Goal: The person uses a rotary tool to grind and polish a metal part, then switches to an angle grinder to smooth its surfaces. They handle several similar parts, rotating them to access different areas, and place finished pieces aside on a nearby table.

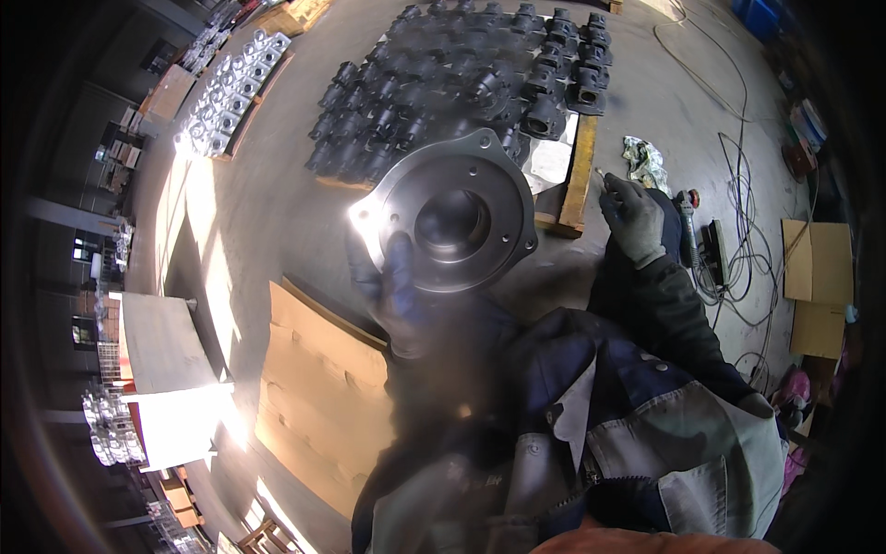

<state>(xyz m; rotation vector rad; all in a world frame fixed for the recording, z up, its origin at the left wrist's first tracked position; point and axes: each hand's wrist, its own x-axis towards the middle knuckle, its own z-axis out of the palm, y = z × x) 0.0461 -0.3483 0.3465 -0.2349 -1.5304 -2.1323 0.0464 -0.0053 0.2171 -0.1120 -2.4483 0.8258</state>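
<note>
My left hand (pixel 399 300), in a dark glove, grips a round metal flange (pixel 503 217) by its lower left edge. The thumb lies on its machined face. The flange is tilted toward me, with a wide central bore, small holes and lugs at its rim; sunlight glares off its left lug. Out to the right, my right hand (pixel 635 222) wears a grey glove and is held with bent fingers near my knee. Something small and pale shows at its fingertips, too small to name. Behind the flange, rows of dark metal castings (pixel 443 55) stand on a pallet.
A yellow-edged wooden pallet (pixel 580 175) carries the castings. Right of it lie a crumpled rag (pixel 646 162), a hand tool (pixel 688 226) and looped cables (pixel 738 203). Cardboard boxes (pixel 817 268) stand far right. A cardboard sheet (pixel 314 388) lies at left; silvery parts (pixel 235 88) fill another pallet.
</note>
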